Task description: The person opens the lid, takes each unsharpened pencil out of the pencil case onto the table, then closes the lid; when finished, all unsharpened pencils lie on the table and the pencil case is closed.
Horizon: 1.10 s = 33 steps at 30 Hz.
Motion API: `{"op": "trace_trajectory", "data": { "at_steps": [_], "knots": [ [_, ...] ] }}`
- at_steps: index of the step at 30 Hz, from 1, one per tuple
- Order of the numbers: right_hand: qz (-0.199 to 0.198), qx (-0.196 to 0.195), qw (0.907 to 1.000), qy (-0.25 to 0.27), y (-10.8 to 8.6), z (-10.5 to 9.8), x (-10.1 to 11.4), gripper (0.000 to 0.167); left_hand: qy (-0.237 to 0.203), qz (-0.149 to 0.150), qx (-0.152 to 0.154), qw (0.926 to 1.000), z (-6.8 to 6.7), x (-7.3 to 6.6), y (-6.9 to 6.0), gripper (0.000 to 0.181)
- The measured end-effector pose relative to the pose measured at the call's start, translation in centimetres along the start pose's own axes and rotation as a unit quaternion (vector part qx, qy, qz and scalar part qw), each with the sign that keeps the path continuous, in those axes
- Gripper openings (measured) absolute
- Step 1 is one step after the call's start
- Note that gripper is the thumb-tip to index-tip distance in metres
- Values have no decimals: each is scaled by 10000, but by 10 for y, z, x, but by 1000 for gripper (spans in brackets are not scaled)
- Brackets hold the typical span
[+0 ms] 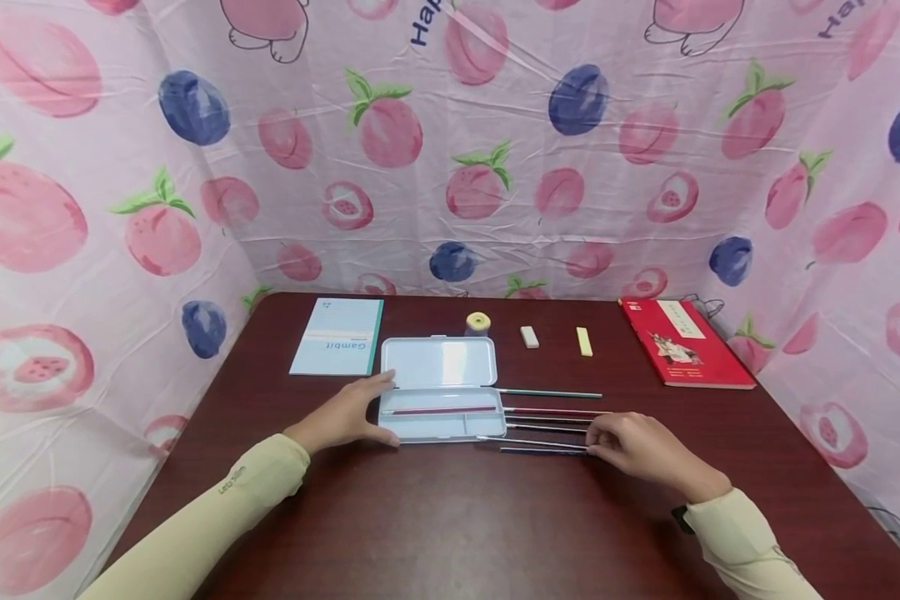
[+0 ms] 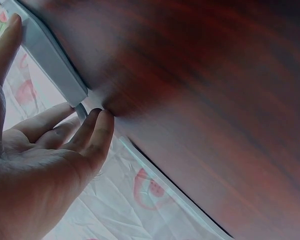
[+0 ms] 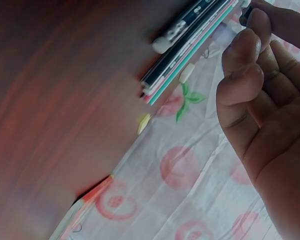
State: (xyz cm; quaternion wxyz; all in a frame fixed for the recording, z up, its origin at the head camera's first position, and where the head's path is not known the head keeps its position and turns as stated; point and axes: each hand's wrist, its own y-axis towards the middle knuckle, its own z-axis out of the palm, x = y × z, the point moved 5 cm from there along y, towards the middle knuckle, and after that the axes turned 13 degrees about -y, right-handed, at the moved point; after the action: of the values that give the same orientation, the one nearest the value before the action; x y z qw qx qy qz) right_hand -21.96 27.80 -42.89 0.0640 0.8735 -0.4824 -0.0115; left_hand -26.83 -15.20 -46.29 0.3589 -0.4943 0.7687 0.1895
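A white pencil case (image 1: 438, 362) lies with its lid raised, and a dark red pencil (image 1: 438, 410) rests in its tray. My left hand (image 1: 345, 415) spans the case's left end, thumb by the front edge and fingers by the hinge; in the left wrist view the thumb touches the case wall (image 2: 55, 65). To the right, my right hand (image 1: 633, 443) pinches the end of a dark pencil (image 3: 246, 14) between thumb and forefinger. Its tip slants toward the case's front right corner. Several other pencils lie beside it, among them a teal pencil (image 1: 555, 393).
Behind the case stands a yellow-topped round object (image 1: 477, 323). A white eraser (image 1: 529, 337) and a yellow strip-like block (image 1: 584, 342) lie farther right. A pale blue notebook (image 1: 337, 337) is at back left, a red book (image 1: 686, 343) at back right. Patterned curtains border the table.
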Motion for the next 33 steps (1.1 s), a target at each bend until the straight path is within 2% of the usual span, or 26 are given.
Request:
{"op": "trace_trajectory", "data": {
  "at_steps": [9, 14, 19, 33],
  "knots": [
    [-170, 13, 9998, 64, -16, 0, -6, 17, 13, 131, 20, 9999, 1, -1, -1, 105],
    [-110, 282, 9993, 225, -21, 2, -8, 14, 44, 172, 8, 9998, 0, 0, 0, 105],
    [-55, 497, 9982, 330, -23, 7, -10, 11, 61, 170, 8, 9998, 0, 1, 0, 106],
    [73, 690, 9970, 355, -24, 13, -11, 14, 29, 174, -9, 9998, 0, 0, 0, 106]
  ]
}}
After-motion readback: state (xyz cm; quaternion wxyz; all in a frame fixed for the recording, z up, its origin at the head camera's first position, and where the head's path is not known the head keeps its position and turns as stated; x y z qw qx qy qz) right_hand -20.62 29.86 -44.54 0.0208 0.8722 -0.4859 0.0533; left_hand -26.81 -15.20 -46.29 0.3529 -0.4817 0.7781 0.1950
